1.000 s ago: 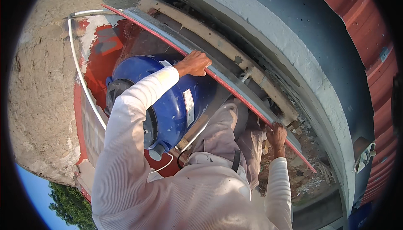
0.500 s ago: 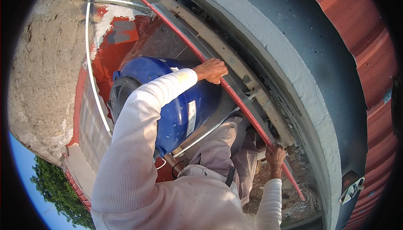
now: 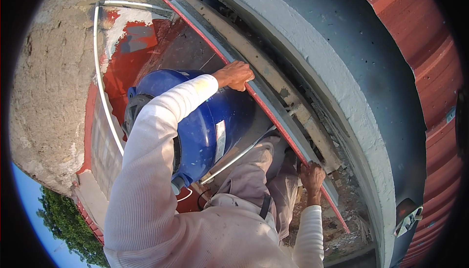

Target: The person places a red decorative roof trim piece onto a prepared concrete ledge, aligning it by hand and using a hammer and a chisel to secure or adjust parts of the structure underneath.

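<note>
A long, straight strip with a red edge and a grey face (image 3: pixel 273 117) slants across the view, from the upper left down to the lower right. My left hand (image 3: pixel 235 76) is closed around its red edge near the middle. Lower down, my right hand (image 3: pixel 312 176) grips the same strip, fingers wrapped over the edge. Under my left forearm lies a big blue plastic barrel (image 3: pixel 205 131) with a dark lid, partly covered by my sleeve. The strip's underside is hidden from me.
A worn beam (image 3: pixel 305 119) runs behind the strip, beside a curved grey concrete ledge (image 3: pixel 337 67). Red corrugated metal sheeting (image 3: pixel 442 116) borders the right. White pipe (image 3: pixel 99 67) bends along the red-painted wall at left. Rubble (image 3: pixel 337 241) covers the ground near my feet.
The strip has shifted slightly left and tilted, showing more of its grey face. Both hands have moved a little left with it, keeping their grip.
</note>
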`<state>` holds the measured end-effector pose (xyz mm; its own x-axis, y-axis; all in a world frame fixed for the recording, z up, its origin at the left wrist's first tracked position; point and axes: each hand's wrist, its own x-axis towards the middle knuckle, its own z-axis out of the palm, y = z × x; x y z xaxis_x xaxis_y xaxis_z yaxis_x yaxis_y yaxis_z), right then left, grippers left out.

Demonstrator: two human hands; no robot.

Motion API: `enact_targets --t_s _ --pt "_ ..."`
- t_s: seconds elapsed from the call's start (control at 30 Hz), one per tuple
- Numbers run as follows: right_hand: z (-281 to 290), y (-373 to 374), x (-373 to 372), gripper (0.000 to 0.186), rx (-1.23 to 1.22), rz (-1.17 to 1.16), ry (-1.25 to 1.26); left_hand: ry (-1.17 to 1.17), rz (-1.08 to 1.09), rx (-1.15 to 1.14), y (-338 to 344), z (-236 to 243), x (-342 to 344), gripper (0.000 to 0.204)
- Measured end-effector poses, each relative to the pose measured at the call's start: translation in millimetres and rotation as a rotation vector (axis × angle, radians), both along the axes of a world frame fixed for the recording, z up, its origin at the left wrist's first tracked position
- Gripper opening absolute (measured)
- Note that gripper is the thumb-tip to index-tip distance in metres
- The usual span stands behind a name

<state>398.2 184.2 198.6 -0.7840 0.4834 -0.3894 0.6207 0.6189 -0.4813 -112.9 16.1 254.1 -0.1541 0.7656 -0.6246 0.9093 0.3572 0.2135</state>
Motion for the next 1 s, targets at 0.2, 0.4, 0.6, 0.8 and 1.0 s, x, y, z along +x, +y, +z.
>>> enact_targets --t_s 0.2,0.4,0.6,0.8,1.0 --pt "7.6 19.3 -59.0 0.029 -0.125 0.056 -0.138 0.007 0.072 -0.091 4.4 -7.7 -38.8 0.026" --pt "-5.8 55.8 -87.3 0.035 -0.006 0.019 -0.134 0.127 0.082 -0.06 41.1 -18.2 -59.0 0.032" --pt "-8.6 95.8 -114.4 0.043 0.184 -0.011 -0.244 0.103 0.234 0.079 79.3 -21.4 -62.5 0.039" --pt "-25.2 108.7 -114.5 0.046 0.237 -0.051 -0.278 0.213 0.483 0.606 44.2 -68.9 -0.8 0.072" --pt "-19.4 101.4 -134.3 0.048 0.241 -0.054 -0.216 -0.331 1.89 0.466 16.7 -165.6 75.7 0.103"
